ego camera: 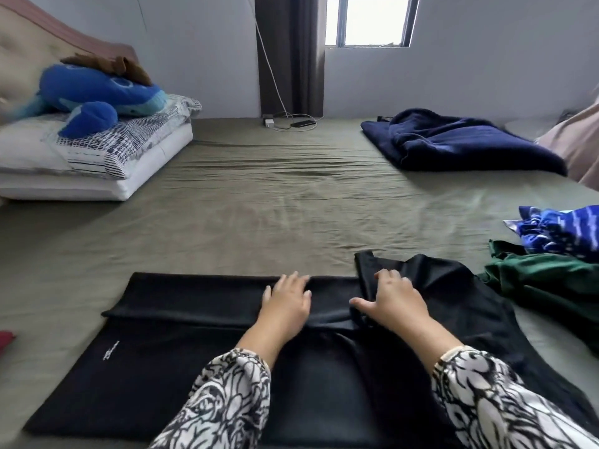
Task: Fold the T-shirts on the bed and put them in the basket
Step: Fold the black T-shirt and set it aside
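Observation:
A black T-shirt (155, 351) lies spread across the near part of the olive-green bed (259, 205), its far edge folded toward me in a long band. My left hand (287, 303) rests flat on that folded band, fingers apart. My right hand (393, 298) presses palm-down on the shirt's sleeve fold just to the right, thumb stretched out. A green T-shirt (544, 283) lies crumpled at the right, with a blue patterned T-shirt (564, 231) bunched behind it. No basket is in view.
A dark blue blanket (453, 140) lies at the far right. Pillows (87, 157) with a blue plush toy (97, 95) sit at the far left. A charger and cable (285, 123) lie by the wall under a curtain. A dark red item (5, 340) shows at the left edge.

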